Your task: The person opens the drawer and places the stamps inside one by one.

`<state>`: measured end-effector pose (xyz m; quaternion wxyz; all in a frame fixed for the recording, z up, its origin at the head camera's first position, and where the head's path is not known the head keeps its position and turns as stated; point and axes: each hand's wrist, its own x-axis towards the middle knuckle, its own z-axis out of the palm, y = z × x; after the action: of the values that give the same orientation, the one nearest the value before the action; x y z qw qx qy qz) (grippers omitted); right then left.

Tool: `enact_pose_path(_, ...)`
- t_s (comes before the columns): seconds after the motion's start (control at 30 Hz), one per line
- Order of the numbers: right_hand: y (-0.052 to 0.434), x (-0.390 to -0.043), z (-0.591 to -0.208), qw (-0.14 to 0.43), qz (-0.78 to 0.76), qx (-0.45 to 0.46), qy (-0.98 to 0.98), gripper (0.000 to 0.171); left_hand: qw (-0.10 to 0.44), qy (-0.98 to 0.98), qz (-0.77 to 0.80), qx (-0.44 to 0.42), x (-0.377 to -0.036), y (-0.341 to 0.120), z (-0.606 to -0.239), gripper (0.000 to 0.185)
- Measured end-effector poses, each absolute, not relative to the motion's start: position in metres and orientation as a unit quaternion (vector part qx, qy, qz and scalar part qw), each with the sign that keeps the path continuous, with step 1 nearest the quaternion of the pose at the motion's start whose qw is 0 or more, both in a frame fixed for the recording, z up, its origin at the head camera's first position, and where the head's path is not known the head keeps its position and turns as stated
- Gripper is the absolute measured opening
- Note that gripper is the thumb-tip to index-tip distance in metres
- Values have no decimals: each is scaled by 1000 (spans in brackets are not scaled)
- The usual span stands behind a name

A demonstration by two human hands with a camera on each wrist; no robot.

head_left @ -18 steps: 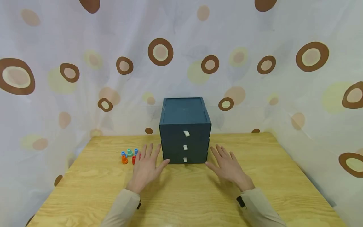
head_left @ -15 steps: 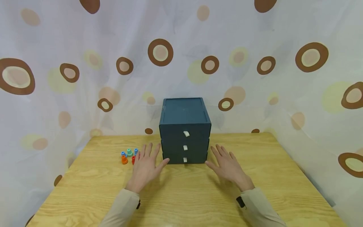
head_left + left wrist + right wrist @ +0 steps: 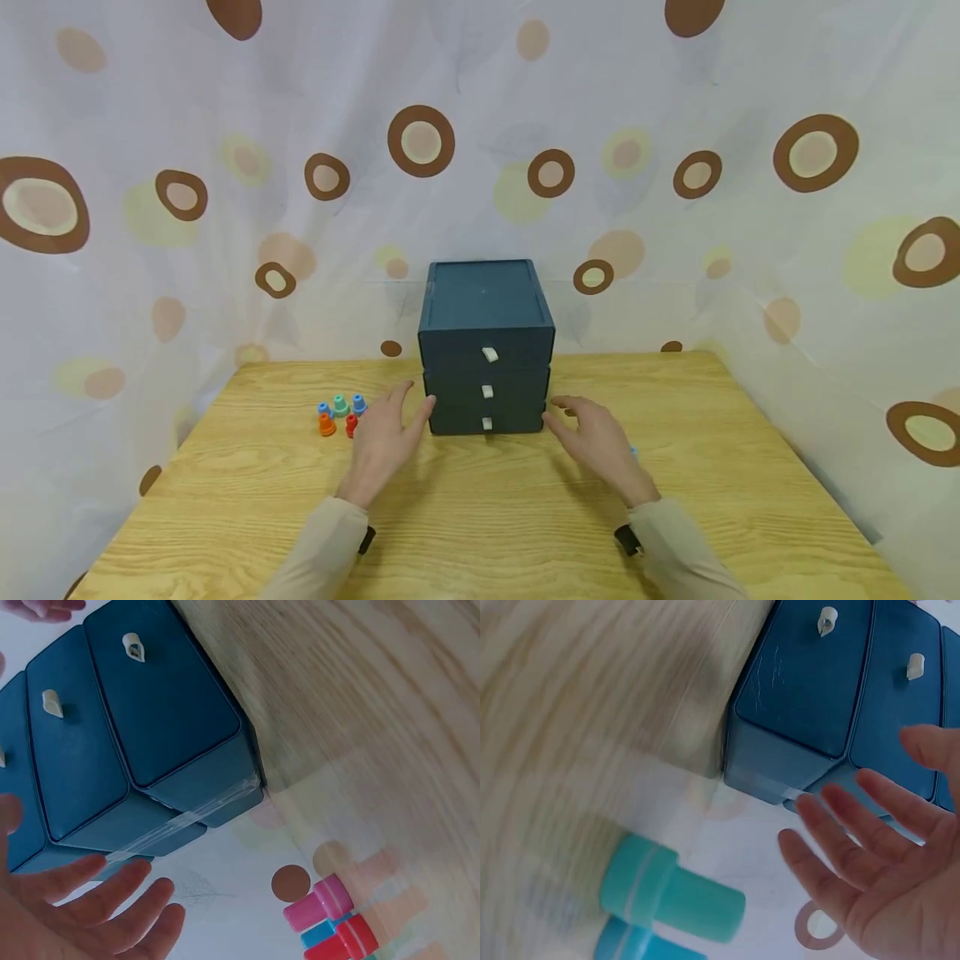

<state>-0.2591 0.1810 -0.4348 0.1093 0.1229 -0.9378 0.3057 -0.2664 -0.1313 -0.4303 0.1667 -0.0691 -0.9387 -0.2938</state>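
A dark blue box with three stacked drawers [image 3: 486, 296] stands against the back cloth, each drawer front bearing a white pull tab [image 3: 490, 354]. My left hand [image 3: 381, 446] is at its left side, fingers spread and slightly bent, palm towards the box in the left wrist view. My right hand [image 3: 598, 446] mirrors it at the right side, fingers loosely bent. Neither hand holds anything; whether the fingertips touch the box I cannot tell. Clear tape [image 3: 184, 819] runs along the box's side.
Left of the left hand stand several small stepped pegs, including an orange one [image 3: 326, 425] and a red one [image 3: 352, 426]. A pink peg [image 3: 319, 904] shows in the left wrist view. Beyond the right hand are a teal peg [image 3: 667, 889] and a blue one [image 3: 641, 946].
Both hands have turned inward at the box's sides, and their fingers, flat before, are now bent. A bit of blue has come into view right of the right hand.
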Motion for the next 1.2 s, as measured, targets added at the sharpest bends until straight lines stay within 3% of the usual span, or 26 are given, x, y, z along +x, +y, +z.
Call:
enact_pose_path(0.27, 172, -263, -435, 106, 412, 100, -899, 32, 187, -897, -397, -57, -274, -132, -424, 53)
enact_pose_path(0.5, 156, -265, -434, 99, 480, 100, -866, 27, 174, -862, -472, -69, -285, -133, -416, 62)
enact_pose_path(0.93, 132, -272, -426, 12, 596, 107, -796, 27, 266, -786, -546, -111, -306, -122, -416, 42)
enact_pose_path(1.2, 124, -276, -420, 30, 638, 122, -760, 29, 276, -787, -537, -126, -315, -119, -413, 45)
